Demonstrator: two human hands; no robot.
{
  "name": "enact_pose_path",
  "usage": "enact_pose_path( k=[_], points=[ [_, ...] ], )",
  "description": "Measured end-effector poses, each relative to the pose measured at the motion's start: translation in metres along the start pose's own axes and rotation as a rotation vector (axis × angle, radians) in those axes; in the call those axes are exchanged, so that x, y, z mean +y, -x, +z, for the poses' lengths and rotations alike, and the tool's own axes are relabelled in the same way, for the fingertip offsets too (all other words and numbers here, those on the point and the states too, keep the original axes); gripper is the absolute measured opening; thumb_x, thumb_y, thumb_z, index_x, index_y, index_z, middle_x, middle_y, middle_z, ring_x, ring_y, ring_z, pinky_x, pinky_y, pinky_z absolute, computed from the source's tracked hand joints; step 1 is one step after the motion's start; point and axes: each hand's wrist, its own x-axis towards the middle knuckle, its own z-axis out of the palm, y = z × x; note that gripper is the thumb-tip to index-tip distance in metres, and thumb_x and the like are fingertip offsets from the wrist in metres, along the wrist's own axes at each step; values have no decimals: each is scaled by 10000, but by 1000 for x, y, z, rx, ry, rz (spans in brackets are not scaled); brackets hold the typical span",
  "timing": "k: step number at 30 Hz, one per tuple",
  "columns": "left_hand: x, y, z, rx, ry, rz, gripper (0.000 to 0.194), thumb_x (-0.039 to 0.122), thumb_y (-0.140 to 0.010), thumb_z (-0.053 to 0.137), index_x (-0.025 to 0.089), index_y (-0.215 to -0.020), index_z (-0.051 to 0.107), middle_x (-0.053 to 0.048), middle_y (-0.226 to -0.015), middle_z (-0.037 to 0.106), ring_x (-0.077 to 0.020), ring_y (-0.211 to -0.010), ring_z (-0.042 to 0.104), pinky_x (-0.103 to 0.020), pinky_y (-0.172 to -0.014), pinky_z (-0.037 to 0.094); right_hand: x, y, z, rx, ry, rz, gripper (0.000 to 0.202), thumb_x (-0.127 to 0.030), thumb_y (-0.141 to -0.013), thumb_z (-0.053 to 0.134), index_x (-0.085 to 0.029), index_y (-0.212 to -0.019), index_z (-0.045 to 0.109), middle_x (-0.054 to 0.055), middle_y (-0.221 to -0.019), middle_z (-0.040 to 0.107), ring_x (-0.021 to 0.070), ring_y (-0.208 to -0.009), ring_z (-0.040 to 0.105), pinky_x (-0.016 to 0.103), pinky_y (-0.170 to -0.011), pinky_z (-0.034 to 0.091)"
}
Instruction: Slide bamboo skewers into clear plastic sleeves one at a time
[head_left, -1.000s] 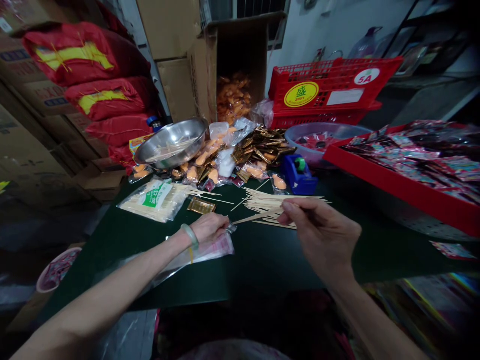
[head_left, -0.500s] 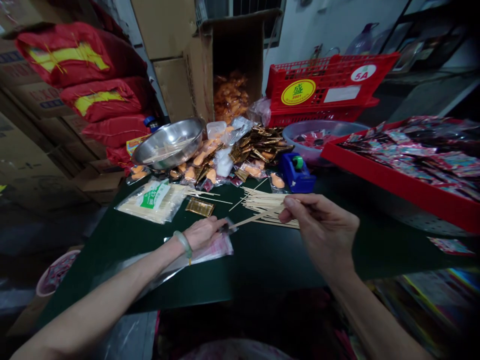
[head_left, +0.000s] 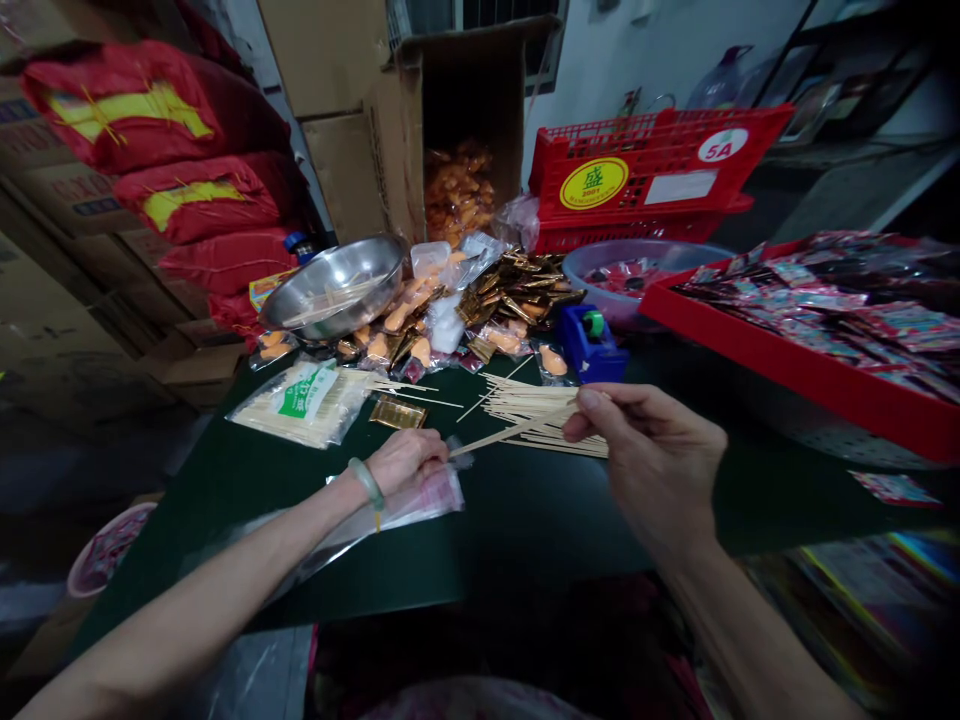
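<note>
My right hand (head_left: 656, 460) pinches thin bamboo sticks (head_left: 517, 429), held slanting down to the left; whether there are one or two I cannot tell. At their lower end my left hand (head_left: 409, 462), with a green bangle at the wrist, is closed on a small clear plastic packet (head_left: 466, 460). The fingers hide most of this packet. Under the left hand lies a flat clear plastic bag (head_left: 439, 495) with pink print. Loose bamboo sticks (head_left: 517, 395) are spread behind the held ones. A gold foil packet (head_left: 399, 411) lies just beyond the left hand.
A bag of sticks (head_left: 300, 400) and a steel bowl (head_left: 334, 290) stand left. Orange pieces and gold packets (head_left: 517, 290) are heaped at the back. A blue tape dispenser (head_left: 592, 345), a plastic basin (head_left: 645, 258) and a red tray (head_left: 795, 375) of sachets are to the right.
My left fingers have curled in over the small packet at the stick's end. My right hand has shifted slightly right; the view has moved a little.
</note>
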Motion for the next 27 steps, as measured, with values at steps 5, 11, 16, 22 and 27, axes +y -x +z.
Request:
enact_pose_path(
  k=[5,11,16,22,27],
  points=[
    [2,5,0,3,-102,60,209,108,-812,368,121,-674,524,-37,-688,521,-124,-613,477,-218,-568,359,6,-3,5,-31,-29,68,73,-214,-671,670,-153,-700,642,-21,-488,601,97,-429,554,211,-447,463],
    [11,12,-3,83,-220,109,242,97,-844,300,116,-740,517,-52,-711,525,-137,-652,475,-228,-583,367,37,-18,4,24,-279,312,195,-246,-526,755,-135,-616,622,-22,-454,578,97,-401,544,212,-408,481],
    [26,17,-10,109,-286,166,291,123,-878,262,114,-725,509,-62,-709,518,-138,-633,445,-239,-574,365,57,-23,-8,61,-342,504,273,-229,-403,798,-115,-575,619,-8,-440,571,93,-389,536,191,-379,469],
    [31,22,-6,93,-285,198,273,187,-892,305,112,-749,524,-68,-736,527,-139,-633,439,-246,-553,361,50,-25,-18,56,-333,516,293,-231,-367,809,-113,-569,632,-3,-447,577,84,-379,526,177,-367,458],
    [26,29,2,137,-151,143,220,248,-888,353,118,-939,524,-87,-899,537,-165,-819,480,-254,-660,410,47,-25,-24,27,-317,524,310,-240,-355,819,-107,-563,632,4,-432,571,89,-368,522,184,-371,458]
  ],
)
